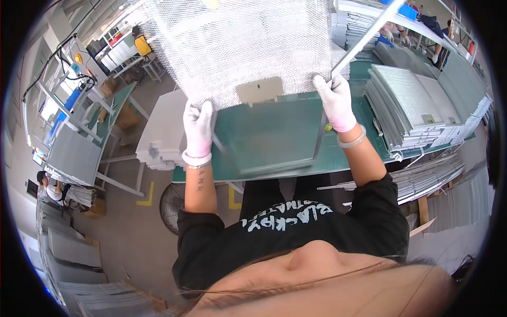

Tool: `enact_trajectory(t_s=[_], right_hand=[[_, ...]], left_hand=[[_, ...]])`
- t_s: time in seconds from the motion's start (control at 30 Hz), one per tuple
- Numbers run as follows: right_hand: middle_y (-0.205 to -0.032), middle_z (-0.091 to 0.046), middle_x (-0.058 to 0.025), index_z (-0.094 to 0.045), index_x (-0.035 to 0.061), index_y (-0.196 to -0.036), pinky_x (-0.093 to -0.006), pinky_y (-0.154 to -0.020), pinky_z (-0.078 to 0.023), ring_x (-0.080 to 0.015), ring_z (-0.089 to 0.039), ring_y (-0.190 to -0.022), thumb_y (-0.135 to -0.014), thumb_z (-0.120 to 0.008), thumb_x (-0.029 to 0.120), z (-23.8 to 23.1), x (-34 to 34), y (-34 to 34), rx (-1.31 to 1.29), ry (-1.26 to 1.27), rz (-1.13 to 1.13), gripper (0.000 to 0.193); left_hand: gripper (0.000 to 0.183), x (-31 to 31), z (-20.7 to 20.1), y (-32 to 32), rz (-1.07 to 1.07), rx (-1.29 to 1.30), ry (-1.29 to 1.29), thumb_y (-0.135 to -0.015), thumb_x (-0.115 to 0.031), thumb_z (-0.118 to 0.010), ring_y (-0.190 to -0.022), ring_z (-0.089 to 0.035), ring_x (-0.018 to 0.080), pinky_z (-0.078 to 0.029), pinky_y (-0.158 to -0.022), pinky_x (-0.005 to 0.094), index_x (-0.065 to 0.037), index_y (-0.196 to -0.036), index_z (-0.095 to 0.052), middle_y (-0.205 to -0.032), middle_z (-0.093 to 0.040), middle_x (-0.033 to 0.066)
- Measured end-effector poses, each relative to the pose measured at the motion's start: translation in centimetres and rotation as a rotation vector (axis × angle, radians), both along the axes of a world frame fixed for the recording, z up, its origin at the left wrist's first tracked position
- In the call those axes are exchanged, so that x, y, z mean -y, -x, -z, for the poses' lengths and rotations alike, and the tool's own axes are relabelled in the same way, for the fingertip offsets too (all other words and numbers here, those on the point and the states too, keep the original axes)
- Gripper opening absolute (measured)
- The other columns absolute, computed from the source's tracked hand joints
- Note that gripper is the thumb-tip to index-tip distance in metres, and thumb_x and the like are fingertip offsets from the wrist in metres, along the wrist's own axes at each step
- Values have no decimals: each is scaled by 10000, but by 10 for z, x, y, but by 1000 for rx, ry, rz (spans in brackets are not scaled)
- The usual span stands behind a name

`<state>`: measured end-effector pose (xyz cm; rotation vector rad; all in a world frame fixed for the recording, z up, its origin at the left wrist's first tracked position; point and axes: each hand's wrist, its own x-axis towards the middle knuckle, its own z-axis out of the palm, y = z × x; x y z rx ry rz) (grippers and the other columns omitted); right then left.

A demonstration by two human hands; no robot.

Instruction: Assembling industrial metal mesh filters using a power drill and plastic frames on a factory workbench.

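Note:
A large silver mesh sheet (pixel 248 47) is held up by its near edge, tilted above the green table (pixel 232 174). My left hand (pixel 198 127), in a white glove, is closed on its near left corner. The gloved right hand (pixel 336 100) pinches the near right corner between thumb and fingers. Midway along that edge is a beige rectangular patch (pixel 260 91) with a small dark mark. Beneath the sheet, a thin grey rectangular frame (pixel 277 166) lies on the table, slightly blurred. Green shows inside it; whether it has a clear filling I cannot tell.
Stacked mesh panels (pixel 401 100) stand on the table's right, with flat grey pieces (pixel 161 127) stacked at the left. A slanted white post (pixel 367 37) rises by my right hand. Below the table's left end stands a floor fan (pixel 171 208). Other people work farther off.

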<state>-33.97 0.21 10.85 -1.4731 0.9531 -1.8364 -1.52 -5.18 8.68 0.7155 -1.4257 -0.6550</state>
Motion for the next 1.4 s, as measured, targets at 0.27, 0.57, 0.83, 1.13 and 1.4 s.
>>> enact_trajectory(t_s=[0.27, 0.57, 0.83, 1.13, 1.4], right_hand=[[-684, -545, 80, -649, 1, -1098, -184, -484, -298, 23, -374, -545, -913, -653, 44, 33, 17, 7, 50, 18, 145, 190], [-898, -658, -5, -632, -21, -1057, -245, -765, -485, -73, -569, -806, -905, -614, 52, 126, 15, 5, -19, -58, 58, 169], [-1138, -587, -27, -516, -21, -1290, -272, -892, -452, -96, -525, -1009, -884, -649, 70, 47, 9, 48, -94, -127, -267, 437], [-700, -522, 72, -626, -7, -1050, -213, -524, -360, -17, -400, -590, -907, -658, 78, 42, 14, 0, -47, 100, 448, 169], [-705, -531, 87, -636, -1, -1099, -214, -525, -365, -14, -414, -595, -894, -688, 92, 33, 4, 6, -17, -34, 111, 231]], left_hand=[[203, 13, 20, 26, 82, -181, 30, -880, 54, -665, -776, -583, 40, -466, -667, 184, -6, -1064, -601, -941, -671, 23], [310, 20, 122, 23, 137, -157, -151, -897, 33, -636, -956, -622, 99, -503, -835, 246, 23, -1198, -565, -1059, -675, 45], [231, 13, 41, 7, 290, -268, -71, -950, 5, -593, -1000, -575, 91, -464, -878, 237, 4, -1180, -566, -1112, -637, 41], [145, 17, 31, 29, -18, -325, 194, -939, 47, -528, -857, -525, 60, -435, -810, 231, -21, -1052, -587, -1002, -612, 14], [226, 12, 33, 15, 213, -274, 15, -917, 52, -543, -812, -519, 29, -408, -755, 175, 10, -1122, -628, -974, -635, -4]])
